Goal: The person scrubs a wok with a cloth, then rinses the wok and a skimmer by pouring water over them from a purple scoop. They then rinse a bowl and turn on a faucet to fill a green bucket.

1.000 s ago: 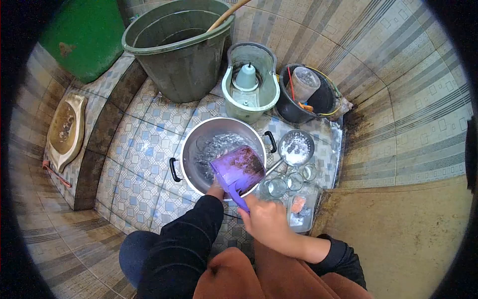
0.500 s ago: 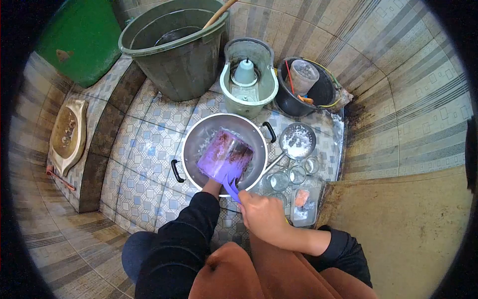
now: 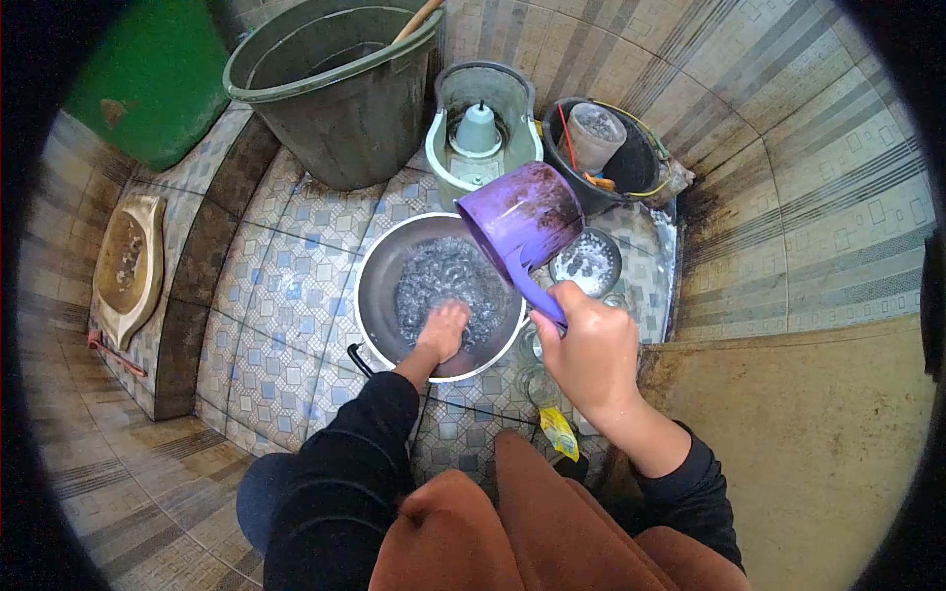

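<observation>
My right hand (image 3: 591, 350) is closed round the handle of a purple dipper (image 3: 532, 217), which is tilted over the right rim of a large metal pot (image 3: 379, 295). Churned, bubbly water (image 3: 434, 271) lies in the pot. Inside the pot, at the near side of the water, is my left hand (image 3: 446, 330), its fingers blurred and spread with nothing held. Right of the pot, partly behind the dipper and my right hand, is a small pan (image 3: 588, 264) with white suds.
A big green tub (image 3: 345, 133) with a stick stands at the back left. Beside it are a pale green bucket (image 3: 458, 177) and a black basin (image 3: 641, 172) holding a clear container. Glass jars (image 3: 537, 384) and a yellow packet (image 3: 559, 433) lie near my right wrist.
The dipper has risen out of the pot and moved right with my right hand. My left hand, earlier hidden behind the dipper, now shows in the pot. The yellow packet has come into sight.
</observation>
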The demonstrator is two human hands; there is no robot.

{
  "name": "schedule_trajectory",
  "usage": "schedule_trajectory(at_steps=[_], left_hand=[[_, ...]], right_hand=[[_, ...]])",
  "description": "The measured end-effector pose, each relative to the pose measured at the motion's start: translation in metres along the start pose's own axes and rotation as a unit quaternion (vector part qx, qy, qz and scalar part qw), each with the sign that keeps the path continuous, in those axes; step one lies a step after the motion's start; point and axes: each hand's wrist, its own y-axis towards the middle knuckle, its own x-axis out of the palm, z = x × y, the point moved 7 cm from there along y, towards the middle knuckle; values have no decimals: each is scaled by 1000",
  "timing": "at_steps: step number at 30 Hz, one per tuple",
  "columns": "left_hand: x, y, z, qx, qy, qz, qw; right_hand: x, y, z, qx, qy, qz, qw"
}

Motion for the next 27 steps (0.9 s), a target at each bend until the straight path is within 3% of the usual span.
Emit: schedule_trajectory(at_steps=[1,3,5,7,9,10,11,13,14,15,17,19,21,23,25,27], left_hand=[[6,-4,17,123,-32,-40,991],[-5,-6,11,97,-52,-29,993],[-19,-8,-10,-66,-72,53,994],[-19,-7,-11,-49,-58,49,996],[-10,-5,-12,11,-93,-20,995],[-26,-13,-16,-26,-84,131,988],[-29,-12,-15,-25,-83,131,988],[-22,-10,-12,-31,-90,47,994],[-17,-7,-8,21,-94,2,995],[-17,-7,-8,21,-94,2,995],[-35,-10,-23,-77,-69,137,985],[-39,-8,-28,-103,-69,153,980],[-8,1,-21,8,-85,-43,995],[-10,1,-23,1,-90,-32,995],[-49,-13,-21,-15,-5,216,976],[-46,-12,-22,-16,-7,202,979]], right_hand=[[-2,2,1,-3,9,16,1000],[-4,2,0,-4,11,15,1000],[-2,1,1,-1,14,11,1000],[0,3,0,-5,26,11,1000],[1,1,-2,-5,27,7,1000],[2,0,-2,-3,27,3,1000],[2,1,-1,-2,27,4,1000],[3,1,-1,-10,35,-1,999],[3,1,-1,-9,35,-2,999],[4,0,-1,-11,35,0,999],[4,1,0,-14,34,4,999],[6,1,2,-12,28,-4,1000],[6,1,2,-11,30,-6,999],[6,2,2,-12,33,-4,999],[7,1,3,-7,28,-15,999],[6,2,1,-9,30,-14,999]])
